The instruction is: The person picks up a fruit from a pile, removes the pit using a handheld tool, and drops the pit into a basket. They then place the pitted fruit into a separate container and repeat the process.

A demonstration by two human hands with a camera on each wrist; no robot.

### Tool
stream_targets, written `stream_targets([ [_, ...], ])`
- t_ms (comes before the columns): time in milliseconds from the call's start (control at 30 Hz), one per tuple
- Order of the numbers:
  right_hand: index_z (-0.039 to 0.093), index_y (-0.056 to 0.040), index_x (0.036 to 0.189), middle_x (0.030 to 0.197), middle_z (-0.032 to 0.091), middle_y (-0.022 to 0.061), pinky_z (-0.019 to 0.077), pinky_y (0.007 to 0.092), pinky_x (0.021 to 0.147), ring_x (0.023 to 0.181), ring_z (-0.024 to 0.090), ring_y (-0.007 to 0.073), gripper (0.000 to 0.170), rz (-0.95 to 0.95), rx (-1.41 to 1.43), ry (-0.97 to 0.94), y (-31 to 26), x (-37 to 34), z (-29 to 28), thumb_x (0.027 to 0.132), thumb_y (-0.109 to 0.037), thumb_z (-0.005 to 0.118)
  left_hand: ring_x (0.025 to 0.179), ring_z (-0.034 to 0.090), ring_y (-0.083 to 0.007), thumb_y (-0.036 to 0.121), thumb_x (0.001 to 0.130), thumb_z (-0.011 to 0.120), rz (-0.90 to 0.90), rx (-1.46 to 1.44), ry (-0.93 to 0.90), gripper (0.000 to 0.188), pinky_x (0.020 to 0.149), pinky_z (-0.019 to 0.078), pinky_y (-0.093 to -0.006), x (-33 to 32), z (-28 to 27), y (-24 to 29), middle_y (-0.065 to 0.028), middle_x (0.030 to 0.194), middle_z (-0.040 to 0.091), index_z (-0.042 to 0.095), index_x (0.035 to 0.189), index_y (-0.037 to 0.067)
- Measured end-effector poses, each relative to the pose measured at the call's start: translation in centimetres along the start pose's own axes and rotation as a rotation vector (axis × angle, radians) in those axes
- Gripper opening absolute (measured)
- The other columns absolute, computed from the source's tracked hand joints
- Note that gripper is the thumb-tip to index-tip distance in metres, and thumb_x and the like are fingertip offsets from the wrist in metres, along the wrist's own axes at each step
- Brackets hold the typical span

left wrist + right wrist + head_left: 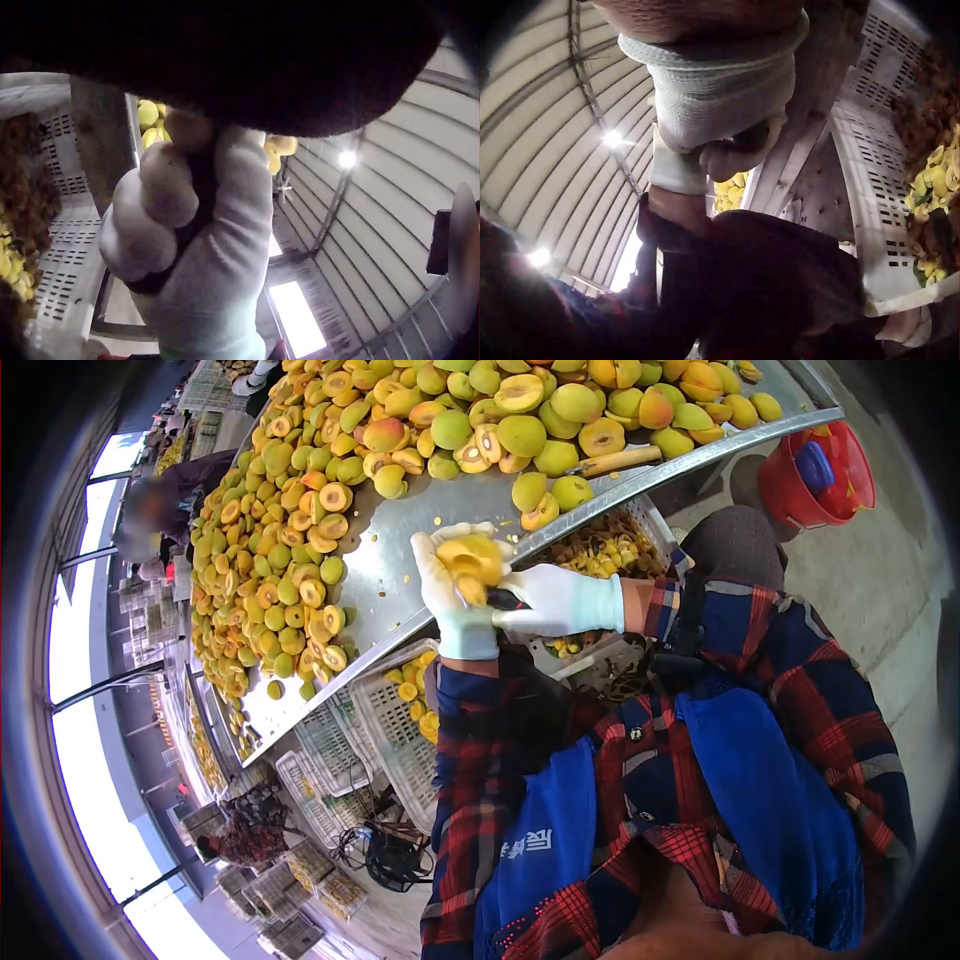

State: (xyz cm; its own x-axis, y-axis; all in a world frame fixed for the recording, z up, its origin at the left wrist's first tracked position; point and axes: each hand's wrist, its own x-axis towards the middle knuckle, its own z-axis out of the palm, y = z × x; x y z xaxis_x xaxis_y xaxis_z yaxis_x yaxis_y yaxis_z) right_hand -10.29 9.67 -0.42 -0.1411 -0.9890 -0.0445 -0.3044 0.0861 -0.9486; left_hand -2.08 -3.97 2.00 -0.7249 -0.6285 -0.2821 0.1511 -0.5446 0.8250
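Observation:
In the head view my left hand (437, 585), in a white knit glove, holds a yellow peach half (472, 559) in its palm, the fingers around its far side. My right hand (545, 600), gloved too, grips a black-handled tool (505, 600) against the fruit; its working end is hidden by the peach. Both hands are close together over the near edge of the metal table (390, 550). Seen from the right wrist, the curled right hand (720, 112) has the dark handle (754, 137) in it. The left wrist view has a gloved hand (195, 217) with fingers curled.
Whole and halved peaches (285, 550) are heaped on the table, with a wooden-handled knife (615, 462) among them. Below stand a crate of scraps (650, 525) and a crate of yellow halves (385, 705). A red bucket (850, 470) is at the right; another person (195, 485) is at the left.

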Motion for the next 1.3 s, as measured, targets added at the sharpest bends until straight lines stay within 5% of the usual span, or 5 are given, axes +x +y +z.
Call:
stream_targets([
  [200,0.060,-0.0046,0.103,0.078,0.064,0.0201,0.0511,0.0471,0.067,0.077,0.064,0.0404,0.046,-0.229,-0.360,-0.001,0.4,-0.3,-0.6,0.089,-0.048,0.058,0.065,0.065,-0.0295,0.058,0.098,0.036,-0.077,-0.098,0.028,0.055,0.050,0.0549,-0.0349,-0.7,-1.0,2.0,-0.0159,0.093,0.066,0.056,0.099,0.007],
  [400,0.069,-0.0049,0.094,0.091,0.070,0.0165,0.0537,0.0452,0.076,0.086,0.068,0.0357,0.030,0.398,-0.986,-0.468,3.5,-1.9,-3.5,0.086,-0.032,0.060,0.080,0.064,-0.0291,0.052,0.099,0.041,0.534,0.852,0.593,0.059,0.071,0.0527,-0.0371,-6.7,-6.5,7.8,-0.0142,0.087,0.069,0.065,0.093,-0.001],
  [600,0.065,-0.0027,0.090,0.083,0.068,0.0199,0.0531,0.0463,0.074,0.080,0.066,0.0372,0.031,0.334,-0.679,0.041,1.1,-2.9,-4.3,0.087,-0.034,0.060,0.094,0.064,-0.0376,0.051,0.092,0.054,0.200,1.687,0.618,0.053,0.086,0.0486,-0.0398,-4.1,-17.6,12.0,-0.0213,0.099,0.069,0.066,0.102,0.000],
  [1100,0.063,-0.0008,0.088,0.060,0.058,0.0042,0.0439,0.0251,0.040,0.045,0.054,0.0116,0.039,0.649,0.409,-0.283,-0.4,-3.2,-7.0,0.096,-0.038,0.053,0.091,0.064,-0.0346,0.041,0.079,0.072,0.291,2.083,0.633,0.055,0.083,0.0499,-0.0420,13.9,-21.7,11.2,-0.0205,0.096,0.065,0.054,0.110,-0.001],
  [1300,0.068,0.0010,0.101,0.059,0.056,0.0023,0.0423,0.0242,0.040,0.044,0.050,0.0096,0.045,0.423,0.853,-0.324,-1.1,-4.2,-6.1,0.099,-0.039,0.047,0.075,0.062,-0.0241,0.026,0.096,0.052,0.104,0.351,0.259,0.029,0.059,0.0497,-0.0292,5.8,-12.0,8.6,-0.0143,0.099,0.064,0.058,0.113,0.003],
])
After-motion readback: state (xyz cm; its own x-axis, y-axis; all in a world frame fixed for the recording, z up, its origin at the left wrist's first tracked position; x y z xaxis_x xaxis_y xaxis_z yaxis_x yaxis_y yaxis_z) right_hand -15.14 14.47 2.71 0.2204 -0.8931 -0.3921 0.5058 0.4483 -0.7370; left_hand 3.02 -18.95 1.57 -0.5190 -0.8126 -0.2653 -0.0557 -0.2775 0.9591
